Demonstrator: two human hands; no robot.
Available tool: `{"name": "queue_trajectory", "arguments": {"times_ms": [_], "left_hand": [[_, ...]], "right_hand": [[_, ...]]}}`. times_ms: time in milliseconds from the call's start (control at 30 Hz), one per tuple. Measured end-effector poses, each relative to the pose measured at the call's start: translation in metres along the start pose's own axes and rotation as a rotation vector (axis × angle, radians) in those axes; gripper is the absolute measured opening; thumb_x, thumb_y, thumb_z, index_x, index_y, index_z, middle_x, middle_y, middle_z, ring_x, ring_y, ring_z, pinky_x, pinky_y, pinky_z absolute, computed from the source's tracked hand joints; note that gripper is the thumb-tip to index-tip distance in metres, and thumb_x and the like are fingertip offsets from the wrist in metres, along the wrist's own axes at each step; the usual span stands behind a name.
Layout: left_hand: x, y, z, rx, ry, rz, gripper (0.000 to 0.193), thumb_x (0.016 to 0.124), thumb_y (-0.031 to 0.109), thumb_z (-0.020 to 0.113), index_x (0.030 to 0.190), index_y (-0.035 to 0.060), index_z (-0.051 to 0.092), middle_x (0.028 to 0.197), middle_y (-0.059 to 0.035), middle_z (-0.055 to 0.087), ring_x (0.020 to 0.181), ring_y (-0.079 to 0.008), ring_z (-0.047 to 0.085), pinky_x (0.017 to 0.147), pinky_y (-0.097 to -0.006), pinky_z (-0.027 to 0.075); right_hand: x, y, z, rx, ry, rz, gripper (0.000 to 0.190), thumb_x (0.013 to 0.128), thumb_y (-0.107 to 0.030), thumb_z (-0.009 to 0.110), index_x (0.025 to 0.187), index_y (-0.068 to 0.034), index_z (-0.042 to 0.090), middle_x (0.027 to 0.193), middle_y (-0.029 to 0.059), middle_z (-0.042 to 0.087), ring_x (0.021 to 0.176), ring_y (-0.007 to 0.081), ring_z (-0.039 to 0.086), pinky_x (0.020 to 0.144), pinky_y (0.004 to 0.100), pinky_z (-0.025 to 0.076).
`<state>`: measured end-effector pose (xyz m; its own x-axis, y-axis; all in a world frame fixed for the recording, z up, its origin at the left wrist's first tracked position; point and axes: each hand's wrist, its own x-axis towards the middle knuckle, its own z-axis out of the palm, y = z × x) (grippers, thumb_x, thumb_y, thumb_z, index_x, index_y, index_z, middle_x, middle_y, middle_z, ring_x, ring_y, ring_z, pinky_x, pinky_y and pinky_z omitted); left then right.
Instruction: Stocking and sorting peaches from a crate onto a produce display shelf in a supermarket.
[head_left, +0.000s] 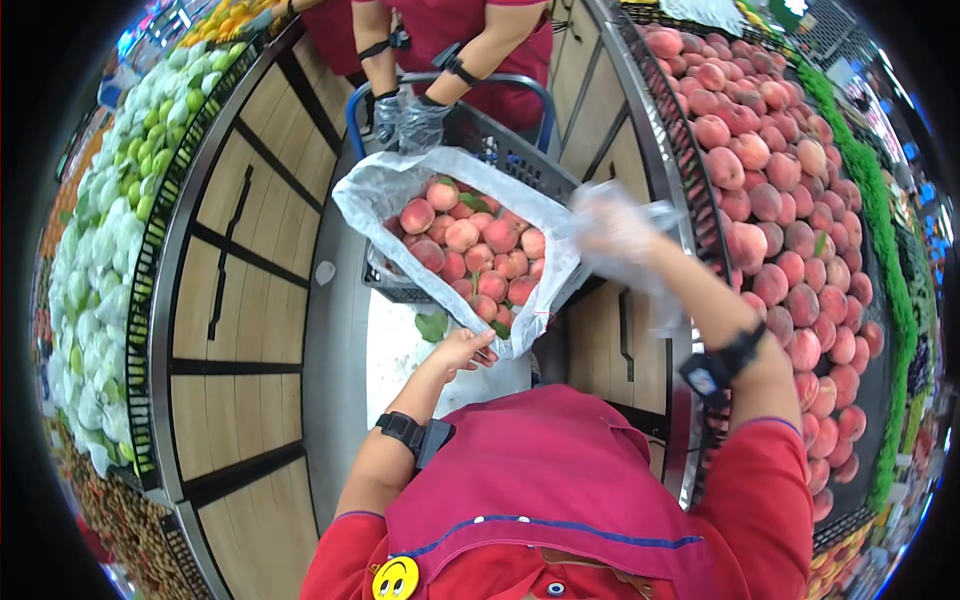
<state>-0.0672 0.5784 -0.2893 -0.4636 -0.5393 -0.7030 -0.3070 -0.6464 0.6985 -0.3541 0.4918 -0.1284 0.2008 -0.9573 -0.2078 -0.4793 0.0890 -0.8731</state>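
In front of me a grey plastic crate (495, 146) holds many peaches (480, 247) with a few green leaves among them. A white liner (442, 281) rises around the fruit and folds over the crate's sides. At the near corner my bare left hand (466, 351) grips the liner, its thumb on top and fingers below. My right hand (615, 225), in a loose clear plastic glove, is blurred beside the liner's right edge. Whether it holds the liner there cannot be made out. A loose leaf (432, 327) lies left of the crate.
Opposite, a co-worker's gloved hands (409, 124) are at the crate's far side, before a blue cart handle (544, 97). Peaches (780, 202) fill the right display. Foam-wrapped green fruit (97, 300) covers the left one. Wooden cabinets (240, 300) line the narrow aisle.
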Motion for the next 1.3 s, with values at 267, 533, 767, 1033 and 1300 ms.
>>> {"name": "queue_trajectory", "arguments": {"times_ms": [267, 533, 767, 1033, 1300], "left_hand": [[0.008, -0.003, 0.003, -0.113, 0.051, -0.011, 0.037, 0.081, 0.044, 0.058, 0.07, 0.0088, 0.061, 0.071, -0.0062, 0.066, 0.066, -0.0136, 0.061, 0.062, -0.0286, 0.042], [0.011, -0.002, 0.014, -0.162, 0.184, -0.024, 0.039, 0.072, 0.037, 0.07, 0.057, 0.002, 0.063, 0.057, -0.0051, 0.06, 0.052, -0.0096, 0.051, 0.049, -0.0241, 0.04], [0.006, 0.004, 0.037, -0.246, 0.38, 0.092, 0.021, 0.07, 0.016, 0.07, 0.063, -0.0019, 0.062, 0.057, -0.006, 0.059, 0.047, -0.0117, 0.052, 0.045, -0.0257, 0.041], [0.016, -0.001, 0.021, -0.078, 0.231, 0.135, 0.027, 0.07, 0.03, 0.069, 0.075, 0.0042, 0.062, 0.059, -0.0066, 0.058, 0.048, -0.0144, 0.054, 0.043, -0.0256, 0.037], [0.037, -0.009, 0.013, -0.166, 0.192, 0.056, 0.028, 0.074, 0.032, 0.066, 0.078, 0.0074, 0.055, 0.059, -0.0039, 0.055, 0.048, -0.0177, 0.054, 0.044, -0.032, 0.032]], "right_hand": [[0.121, 0.115, 0.2, -1.215, -0.879, -0.497, 0.018, 0.072, -0.017, 0.058, 0.085, -0.007, 0.065, 0.08, 0.0085, 0.062, 0.072, 0.0226, 0.061, 0.06, 0.0377, 0.048], [0.127, 0.18, 0.262, -1.276, -0.962, -0.592, 0.018, 0.075, -0.014, 0.056, 0.088, -0.006, 0.064, 0.084, 0.0088, 0.062, 0.072, 0.0218, 0.061, 0.057, 0.0377, 0.048], [0.144, 0.184, 0.24, -1.333, -0.871, -0.741, 0.018, 0.077, -0.013, 0.054, 0.091, -0.005, 0.063, 0.086, 0.009, 0.062, 0.071, 0.0212, 0.061, 0.056, 0.0377, 0.048], [0.033, 0.015, 0.06, -0.89, 0.13, -0.273, 0.042, 0.059, -0.016, 0.063, 0.096, -0.002, 0.052, 0.092, 0.022, 0.054, 0.088, 0.0333, 0.056, 0.073, 0.0451, 0.047], [-0.24, -0.086, -0.103, -1.095, 1.214, 0.506, 0.017, 0.063, -0.02, 0.061, 0.075, -0.008, 0.06, 0.077, 0.0111, 0.06, 0.072, 0.0267, 0.061, 0.054, 0.0371, 0.047]]}}
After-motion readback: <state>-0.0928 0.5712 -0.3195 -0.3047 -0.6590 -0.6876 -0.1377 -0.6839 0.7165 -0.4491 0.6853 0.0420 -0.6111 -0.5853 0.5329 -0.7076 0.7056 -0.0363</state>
